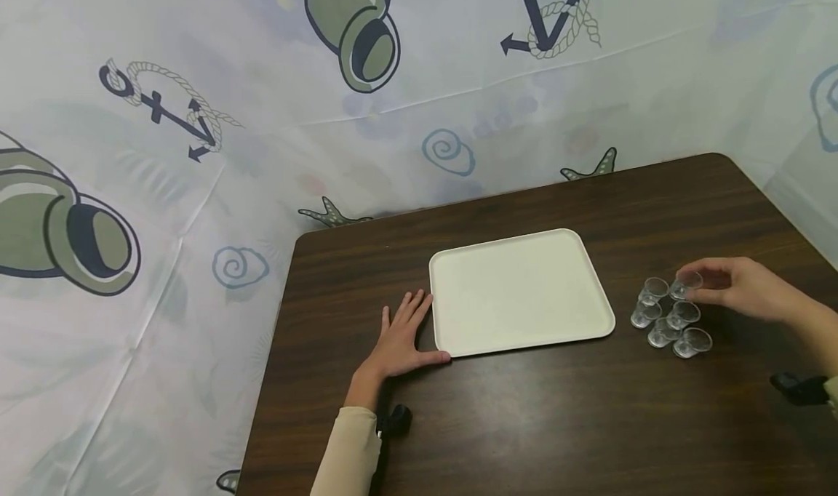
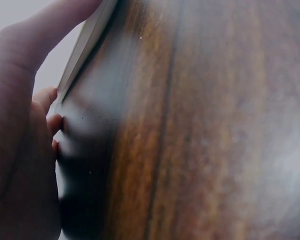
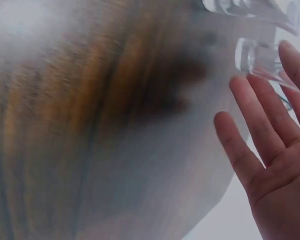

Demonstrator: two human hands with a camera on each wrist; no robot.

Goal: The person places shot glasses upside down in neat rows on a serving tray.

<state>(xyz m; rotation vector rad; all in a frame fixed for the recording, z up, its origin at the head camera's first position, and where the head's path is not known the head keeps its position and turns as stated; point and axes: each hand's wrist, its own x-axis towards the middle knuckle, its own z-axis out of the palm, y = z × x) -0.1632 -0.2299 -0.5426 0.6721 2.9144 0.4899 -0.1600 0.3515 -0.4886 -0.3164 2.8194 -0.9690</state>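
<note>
A cream rectangular tray (image 1: 520, 292) lies flat on the brown table. Spread beside its left edge is my left hand (image 1: 401, 343), with the thumb at the near left corner and the fingertips right at the side. The tray's edge (image 2: 82, 47) also shows past the thumb in the left wrist view. Over on the right, several small clear shot glasses (image 1: 661, 332) stand close together. My right hand (image 1: 753, 289) pinches the rim of the back right shot glass (image 1: 685, 286) between thumb and index finger. That glass (image 3: 257, 59) appears upper right in the right wrist view.
The wood-grain table (image 1: 497, 423) has rounded corners and meets a patterned cloth (image 1: 406, 132) at its back and left. A black wrist strap (image 1: 396, 420) sits at the left wrist, another strap (image 1: 799, 388) at the right.
</note>
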